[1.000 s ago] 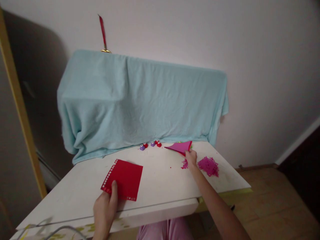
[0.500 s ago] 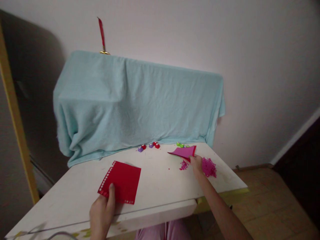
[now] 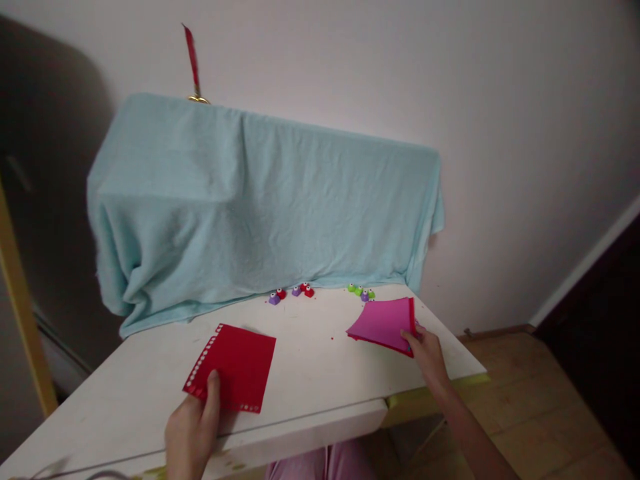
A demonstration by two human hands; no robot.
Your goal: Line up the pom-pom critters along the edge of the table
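Observation:
My left hand (image 3: 196,420) is closed on a red paper sheet (image 3: 245,363), thumb on top. Small punched holes run along the sheet's left edge and part of its lower edge. At the right, my right hand (image 3: 425,347) pinches a pink sheet (image 3: 383,320) together with red paper showing under its right and lower edges. These papers bow slightly above the table, and whatever lies beneath them is hidden.
On the white table (image 3: 305,367), along its back, sit small purple (image 3: 274,299), red (image 3: 309,292) and green (image 3: 352,288) pieces with white, eye-like tops. A light blue cloth (image 3: 320,207) drapes over something behind them. A red ribbon (image 3: 191,57) hangs above.
My right hand has moved right and nearer with the pink and red papers, which now cover the pink bits seen before. My left hand keeps its hold; the whole view has shifted slightly.

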